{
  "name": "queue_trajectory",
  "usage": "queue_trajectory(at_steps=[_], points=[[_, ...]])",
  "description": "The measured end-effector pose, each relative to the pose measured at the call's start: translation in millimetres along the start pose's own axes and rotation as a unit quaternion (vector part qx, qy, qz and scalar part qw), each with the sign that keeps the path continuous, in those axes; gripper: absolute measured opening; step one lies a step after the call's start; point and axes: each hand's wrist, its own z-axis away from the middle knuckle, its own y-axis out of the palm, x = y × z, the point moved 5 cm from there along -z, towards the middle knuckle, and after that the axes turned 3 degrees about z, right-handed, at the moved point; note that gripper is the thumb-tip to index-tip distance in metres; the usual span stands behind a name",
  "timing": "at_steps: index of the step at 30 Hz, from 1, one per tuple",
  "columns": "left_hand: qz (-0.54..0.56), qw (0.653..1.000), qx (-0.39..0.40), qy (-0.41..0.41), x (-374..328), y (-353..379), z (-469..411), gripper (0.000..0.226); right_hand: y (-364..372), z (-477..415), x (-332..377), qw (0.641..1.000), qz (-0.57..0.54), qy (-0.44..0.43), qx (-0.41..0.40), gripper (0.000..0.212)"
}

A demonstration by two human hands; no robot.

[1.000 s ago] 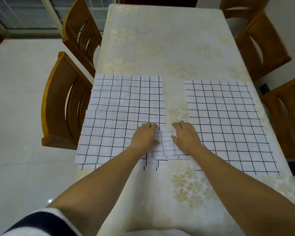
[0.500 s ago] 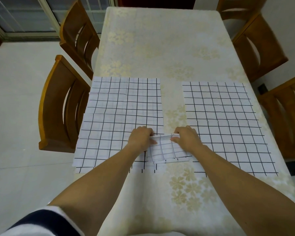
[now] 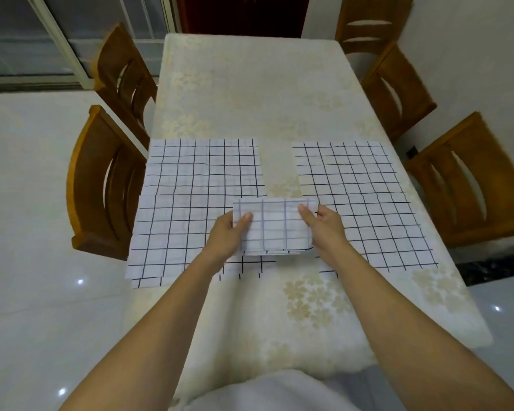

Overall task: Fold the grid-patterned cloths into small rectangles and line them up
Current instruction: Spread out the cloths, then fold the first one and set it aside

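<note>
White folded grid-patterned cloth rectangle is pinched at both short ends: left grip and right grip each clamp it, thumb on top. It seems raised off the cream floral-covered desk, between the layered flat grid cloths on the left and the flat grid cloth on the right. This fold looks finished; the placing step is in hand. Next it likely needs bare desk, layers kept together, edges square.
</note>
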Motion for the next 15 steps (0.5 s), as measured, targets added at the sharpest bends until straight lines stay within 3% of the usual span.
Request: queue_trajectory(at_steps=[4, 7, 10, 15], points=[[0.031, 0.996, -0.075, 0.024, -24, -14, 46, 0.027, 13, 36, 17, 0.997, 0.051, -0.035, 0.051, 0.015], [-0.004, 0.994, -0.095, 0.054, -35, -21, 85, 0.023, 19, 59, 25, 0.992, 0.068, -0.097, 0.040, 0.010], [-0.029, 0.994, -0.091, 0.057, -30, -25, 132, 0.029, 26, 88, 31, 0.990, 0.050, -0.125, 0.043, 0.010], [-0.037, 0.983, -0.161, 0.078, -15, -48, 195, 0.041, 41, 138, 13, 0.987, 0.031, -0.111, 0.114, 0.016]])
